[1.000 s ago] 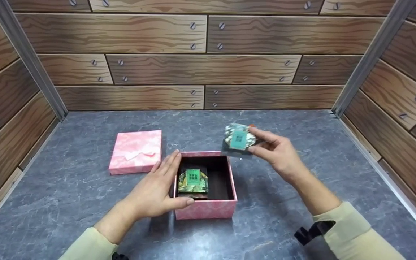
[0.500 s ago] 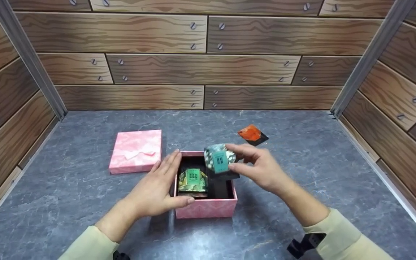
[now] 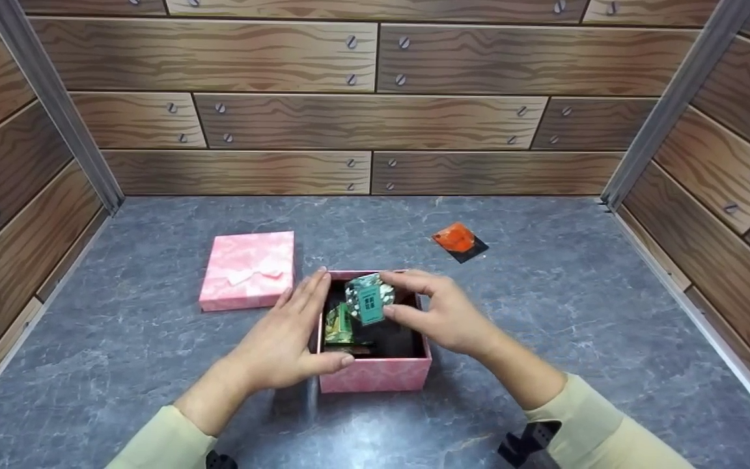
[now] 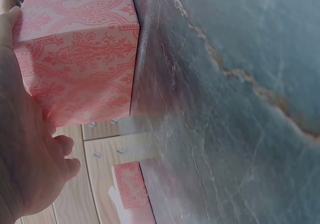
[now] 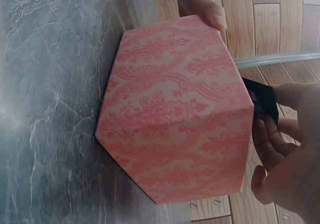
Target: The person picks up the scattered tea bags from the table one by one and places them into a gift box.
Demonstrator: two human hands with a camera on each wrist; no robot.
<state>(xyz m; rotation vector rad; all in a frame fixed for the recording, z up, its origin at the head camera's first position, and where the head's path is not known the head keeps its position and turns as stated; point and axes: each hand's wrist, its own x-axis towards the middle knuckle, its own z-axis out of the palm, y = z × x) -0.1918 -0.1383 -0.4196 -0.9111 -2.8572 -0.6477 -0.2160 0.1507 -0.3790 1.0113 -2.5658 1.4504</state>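
A pink patterned gift box [image 3: 375,376] stands lidless on the grey tabletop. My left hand [image 3: 284,345] rests along its left side, fingers straight, the thumb on the front rim. Between thumb and fingers my right hand [image 3: 443,312] pinches a tea sachet [image 3: 368,303] with white flowers and a teal label, over the box opening. The right wrist view catches that sachet's dark back [image 5: 263,99] at the rim. Inside the box on the left lies a yellow-green sachet [image 3: 338,326], partly covered by the held one. How deep the contents go is hidden.
The box's pink lid [image 3: 248,264], with a bow on it, lies behind and left of the box. An orange and black sachet [image 3: 458,240] lies on the table at the back right. Wood-patterned walls [image 3: 284,124] enclose the back and sides.
My right hand has brought the white-flowered sachet leftward and down from beyond the box's back right to over its opening, uncovering the orange sachet. The left hand stays on the box.
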